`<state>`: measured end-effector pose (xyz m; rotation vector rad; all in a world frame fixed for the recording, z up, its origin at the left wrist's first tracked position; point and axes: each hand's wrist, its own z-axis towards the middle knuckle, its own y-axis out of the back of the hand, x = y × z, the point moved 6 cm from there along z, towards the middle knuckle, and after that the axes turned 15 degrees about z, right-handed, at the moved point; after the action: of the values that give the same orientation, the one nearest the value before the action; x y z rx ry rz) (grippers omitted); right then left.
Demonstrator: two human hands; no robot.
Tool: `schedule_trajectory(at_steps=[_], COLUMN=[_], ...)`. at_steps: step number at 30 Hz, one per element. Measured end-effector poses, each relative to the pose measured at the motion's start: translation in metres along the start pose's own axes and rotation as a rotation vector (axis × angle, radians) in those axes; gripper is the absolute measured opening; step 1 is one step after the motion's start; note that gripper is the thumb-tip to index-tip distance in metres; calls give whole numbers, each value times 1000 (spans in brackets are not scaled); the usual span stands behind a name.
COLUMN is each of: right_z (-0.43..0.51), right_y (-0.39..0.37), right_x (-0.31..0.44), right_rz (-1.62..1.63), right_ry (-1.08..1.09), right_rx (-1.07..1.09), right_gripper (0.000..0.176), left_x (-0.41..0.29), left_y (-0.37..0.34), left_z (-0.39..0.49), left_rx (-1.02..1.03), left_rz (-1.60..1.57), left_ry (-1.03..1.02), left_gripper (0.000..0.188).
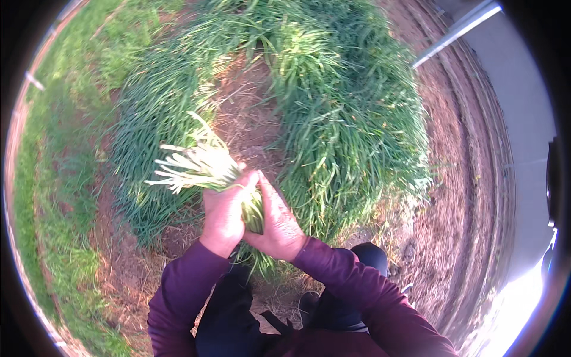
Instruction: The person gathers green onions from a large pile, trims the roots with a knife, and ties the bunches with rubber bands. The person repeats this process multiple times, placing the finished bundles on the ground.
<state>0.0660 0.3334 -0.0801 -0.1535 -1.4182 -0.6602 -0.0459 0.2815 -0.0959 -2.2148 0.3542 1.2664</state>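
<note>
Both hands are wrapped around one bunch of long-leaved greens, possibly Chinese chives (205,165). Its pale stem ends fan out to the upper left, and its green leaves hang down between the wrists. My left hand (225,214) grips the bunch just below the pale stems. On the other side, my right hand (279,221) closes around the leafy part, its fingertips touching the left hand. Strong glare washes out the stem ends and part of the left hand.
Cut greens lie in a large heap (352,111) ahead and right, and in another pile (156,120) at left. Straw-strewn soil (250,102) shows between them. Rooted green rows (67,156) run along the far left. A metal pole (457,33) stands at upper right, beside furrowed soil (455,187).
</note>
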Motion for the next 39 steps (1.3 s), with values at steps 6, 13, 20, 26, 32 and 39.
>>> schedule_trajectory(at_steps=[6, 13, 20, 26, 32, 39], right_z=[5, -94, -366, -637, -857, -988], right_y=[116, 275, 390, 387, 297, 173], right_x=[8, 19, 74, 212, 214, 40], right_rz=[35, -110, -219, -103, -140, -192], right_ry=[194, 107, -151, -765, -808, -740], right_rx=[-402, -755, -1265, -1541, -1965, -2392], right_gripper=[117, 88, 55, 41, 45, 45], left_x=[-21, 42, 168, 235, 271, 299], left_y=[-131, -312, -368, -322, -309, -319], left_z=[19, -16, -148, -133, -118, -131], left_rx=[523, 890, 1478, 1554, 1539, 1526], left_rz=[24, 158, 347, 670, 855, 998], left_ry=[-28, 133, 304, 511, 551, 538], left_gripper=[27, 52, 85, 57, 52, 48])
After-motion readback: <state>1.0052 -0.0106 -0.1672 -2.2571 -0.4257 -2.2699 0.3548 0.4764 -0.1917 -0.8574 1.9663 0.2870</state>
